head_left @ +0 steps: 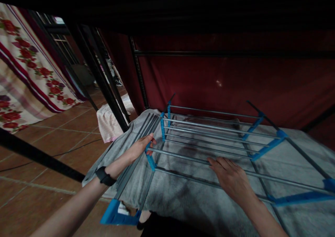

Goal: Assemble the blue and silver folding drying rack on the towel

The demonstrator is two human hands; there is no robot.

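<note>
On the grey blanket (180, 195), beneath a black metal frame (99, 76), lies a rack (220, 128) made of grey tubes and blue brackets. The tubes run crosswise between brackets on the left and the right; darker uprights run from the near side toward the far side.

Left hand (143, 147): closed, its fingers bent around the top of the near blue bracket (151, 162), where the end of the front tube (187, 157) meets it. A black watch (105, 176) is on that wrist. Right hand (231, 176): palm down, fingers pressed together and hooked over the front tube toward its middle; its thumb is hidden.

Just left of the rack, several spare tubes (128, 180) lie side by side, reaching down toward a blue corner piece (112, 210) at the blanket's near edge.

Surroundings: a dark red curtain (235, 80) behind the rack; a floral curtain (34, 60) at far left, above a brown tiled floor (28, 212); a pale striped cloth (108, 123) beside the frame's post.
</note>
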